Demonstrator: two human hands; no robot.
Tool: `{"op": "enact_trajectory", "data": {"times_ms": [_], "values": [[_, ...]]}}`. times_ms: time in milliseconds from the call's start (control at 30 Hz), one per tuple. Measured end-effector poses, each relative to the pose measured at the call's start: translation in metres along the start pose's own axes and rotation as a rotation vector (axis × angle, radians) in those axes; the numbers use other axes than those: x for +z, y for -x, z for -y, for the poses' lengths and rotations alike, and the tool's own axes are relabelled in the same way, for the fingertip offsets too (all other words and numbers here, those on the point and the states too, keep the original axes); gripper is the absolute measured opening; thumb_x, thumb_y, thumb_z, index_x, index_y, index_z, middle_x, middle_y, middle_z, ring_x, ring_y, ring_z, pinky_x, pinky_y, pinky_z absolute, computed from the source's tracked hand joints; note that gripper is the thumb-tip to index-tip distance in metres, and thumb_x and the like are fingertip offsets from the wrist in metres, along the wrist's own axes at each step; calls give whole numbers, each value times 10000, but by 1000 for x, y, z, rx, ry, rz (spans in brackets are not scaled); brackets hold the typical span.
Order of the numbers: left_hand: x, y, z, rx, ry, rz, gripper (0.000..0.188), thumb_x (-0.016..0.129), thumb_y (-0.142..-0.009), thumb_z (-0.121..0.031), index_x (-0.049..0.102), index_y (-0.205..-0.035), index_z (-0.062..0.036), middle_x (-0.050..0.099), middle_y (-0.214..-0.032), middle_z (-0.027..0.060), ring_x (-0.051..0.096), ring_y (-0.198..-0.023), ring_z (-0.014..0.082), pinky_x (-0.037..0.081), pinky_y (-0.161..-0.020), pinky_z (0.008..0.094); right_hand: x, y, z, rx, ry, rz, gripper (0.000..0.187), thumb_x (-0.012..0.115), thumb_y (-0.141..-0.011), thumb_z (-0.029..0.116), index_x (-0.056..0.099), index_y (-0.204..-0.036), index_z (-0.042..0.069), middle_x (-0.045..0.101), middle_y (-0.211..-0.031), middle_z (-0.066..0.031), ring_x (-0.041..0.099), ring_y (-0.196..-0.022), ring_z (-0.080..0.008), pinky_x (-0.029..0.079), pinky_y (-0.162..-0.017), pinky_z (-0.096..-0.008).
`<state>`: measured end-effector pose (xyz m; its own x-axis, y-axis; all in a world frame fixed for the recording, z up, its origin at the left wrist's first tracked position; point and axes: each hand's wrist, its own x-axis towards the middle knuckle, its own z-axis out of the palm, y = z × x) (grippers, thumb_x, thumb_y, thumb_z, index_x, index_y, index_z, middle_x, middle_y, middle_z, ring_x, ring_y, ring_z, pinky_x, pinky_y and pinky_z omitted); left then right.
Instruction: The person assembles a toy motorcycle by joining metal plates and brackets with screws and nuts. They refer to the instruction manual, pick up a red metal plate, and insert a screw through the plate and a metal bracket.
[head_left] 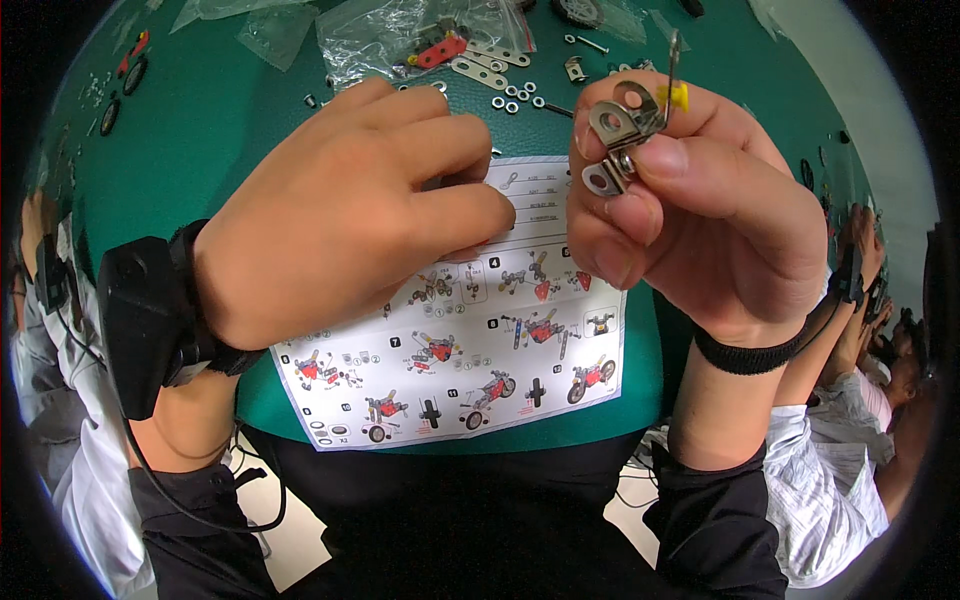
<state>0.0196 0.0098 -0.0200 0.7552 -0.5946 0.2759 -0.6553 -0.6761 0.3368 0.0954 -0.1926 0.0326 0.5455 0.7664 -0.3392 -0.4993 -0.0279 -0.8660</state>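
My right hand (735,200) is raised over the right side of the instruction sheet (475,335). Between its thumb and fingers it pinches a small assembly of silver metal brackets (612,125) with round holes. A small yellow piece (680,96) sits on the assembly's upper right, beside an upright metal strip. My left hand (345,200) hovers palm down over the sheet's upper left, its fingers curled in. Whatever those fingers may hold is hidden beneath the hand. Printed drawings of a red motorcycle in numbered steps cover the sheet.
Beyond my hands, loose hex nuts (512,98), perforated metal strips (480,72), a red part (440,52) and clear plastic bags (360,40) lie on the green table (215,130). A black wheel (578,10) is at the far edge. Other people sit on both sides.
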Motion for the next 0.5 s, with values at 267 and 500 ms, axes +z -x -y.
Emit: {"op": "enact_trajectory", "data": {"times_ms": [267,500], "values": [[0,1,-2,-15,14,-23,363,740,-609,-120,643,-958,-99,584,-934,70,551,-804,281,411,-687,370,1,0,1,2,-12,12,221,521,-845,164,505,-861,-56,489,-637,-34,490,-568,-143,385,-529,-253],[-10,5,0,7,99,-74,289,762,-575,-132,651,-833,-63,578,-822,52,538,-719,263,408,-640,378,0,1,0,-3,-10,-5,251,516,-848,158,515,-930,-79,501,-645,-37,504,-580,-150,396,-538,-257]]}}
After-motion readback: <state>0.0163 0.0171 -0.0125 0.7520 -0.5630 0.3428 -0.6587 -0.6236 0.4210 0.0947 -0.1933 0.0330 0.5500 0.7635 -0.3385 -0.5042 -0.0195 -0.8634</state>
